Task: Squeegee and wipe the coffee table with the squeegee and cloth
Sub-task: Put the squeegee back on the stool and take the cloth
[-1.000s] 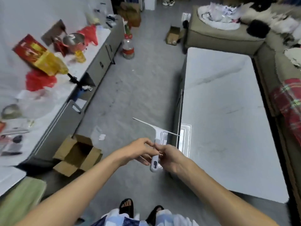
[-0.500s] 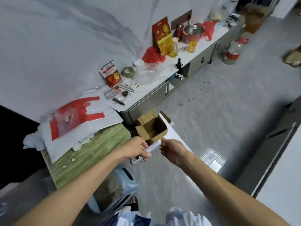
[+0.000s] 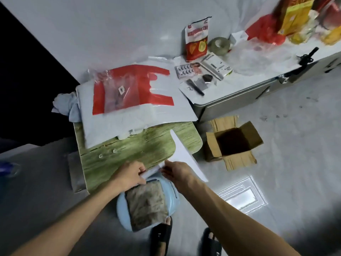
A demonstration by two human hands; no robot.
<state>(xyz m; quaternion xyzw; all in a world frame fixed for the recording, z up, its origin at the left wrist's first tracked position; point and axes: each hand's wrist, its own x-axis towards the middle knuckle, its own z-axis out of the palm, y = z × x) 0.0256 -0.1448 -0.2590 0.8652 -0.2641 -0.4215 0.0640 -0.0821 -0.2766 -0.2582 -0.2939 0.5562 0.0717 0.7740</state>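
I hold the squeegee [image 3: 181, 154] above the corner of the green tabletop [image 3: 129, 148], left hand [image 3: 129, 175] wrapped round its handle, right hand [image 3: 177, 171] pinching its neck; I judge a slackened grip could drop it into the blue bin [image 3: 122, 209] below.

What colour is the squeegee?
White all over, blade and handle. The head view shows the squeegee clearly against the green tabletop.

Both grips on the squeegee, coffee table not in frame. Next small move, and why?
Probably free the right grip and reach for the crumpled blue cloth at the far left edge of the green table: the left grip holds the squeegee by its handle, and wiping needs the cloth.
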